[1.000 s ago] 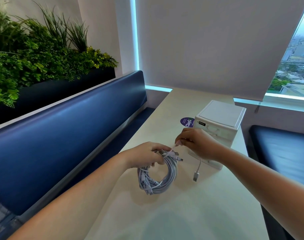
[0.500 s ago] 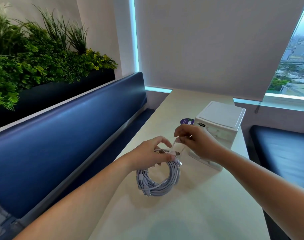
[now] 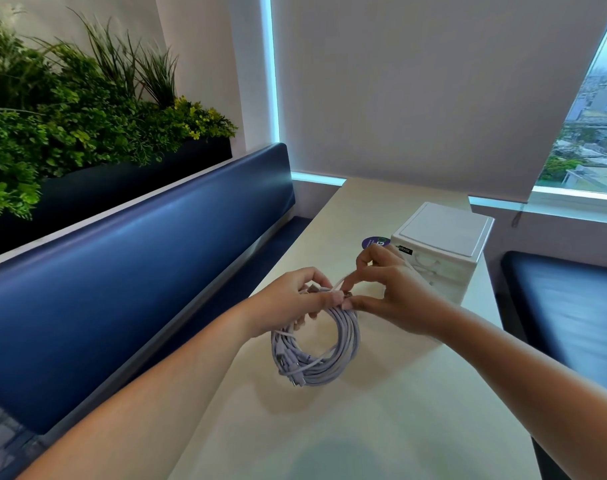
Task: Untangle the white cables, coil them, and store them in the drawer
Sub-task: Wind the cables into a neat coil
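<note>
The right hand [image 3: 395, 301] has drawn in against the left hand [image 3: 290, 303], fingers of both pinching the white cable coil [image 3: 351, 336] at its top.

Both hands meet in the middle, bare forearms reaching in from the two bottom corners.
The person's left hand [image 3: 295, 301] has its fingers curled round the top of the white cable coil [image 3: 317, 358]. The right hand [image 3: 390, 294] pinches a strand of it between thumb and forefinger, right up against the left fingertips, other fingers arched above.
</note>
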A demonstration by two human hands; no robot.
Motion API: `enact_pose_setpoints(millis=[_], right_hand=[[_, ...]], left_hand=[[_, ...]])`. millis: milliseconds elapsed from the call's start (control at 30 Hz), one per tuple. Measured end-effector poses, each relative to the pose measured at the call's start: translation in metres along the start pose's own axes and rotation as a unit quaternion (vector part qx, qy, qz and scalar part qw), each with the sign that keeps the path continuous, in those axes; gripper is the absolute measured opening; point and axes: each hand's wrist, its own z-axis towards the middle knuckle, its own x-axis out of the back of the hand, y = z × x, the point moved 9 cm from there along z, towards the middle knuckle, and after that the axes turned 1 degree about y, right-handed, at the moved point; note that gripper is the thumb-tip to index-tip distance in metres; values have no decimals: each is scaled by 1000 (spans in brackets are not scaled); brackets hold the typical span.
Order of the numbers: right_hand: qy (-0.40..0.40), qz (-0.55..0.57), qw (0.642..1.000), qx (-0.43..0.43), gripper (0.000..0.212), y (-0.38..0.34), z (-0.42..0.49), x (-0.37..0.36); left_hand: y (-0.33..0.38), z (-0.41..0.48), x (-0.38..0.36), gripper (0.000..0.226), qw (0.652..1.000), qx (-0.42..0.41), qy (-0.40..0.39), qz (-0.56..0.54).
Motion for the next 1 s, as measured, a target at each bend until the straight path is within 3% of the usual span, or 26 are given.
enact_pose_setpoints(millis=[100, 200, 267, 400, 567, 633, 833, 1000], right_hand=[[47, -52, 997, 20, 14, -3, 0, 7], [60, -56, 996, 23, 17, -6, 0, 5], [52, -18, 998, 13, 24, -2, 0, 4], [25, 133, 990, -43, 13, 9, -1, 9], [-11, 65, 996, -52, 8, 10, 8, 14], [-3, 107, 992, -65, 11, 16, 10, 14], [69, 324, 938, -104, 12, 24, -3, -8], [119, 416, 883, -179, 18, 22, -20, -30]], left_hand=[[-1, 3, 2, 38, 999, 2, 11, -49], [-1, 4, 3, 28, 998, -6, 27, -59], [1, 4, 5, 24, 998, -12, 40, -56], [3, 4, 13, 20, 999, -4, 49, -22], [8, 0, 4, 26, 1000, -4, 0, -25], [12, -1, 1, 25, 998, -7, -7, -65], [12, 4, 8, 35, 975, -6, 19, -219], [0, 8, 11, 33, 953, 6, 78, -294]])
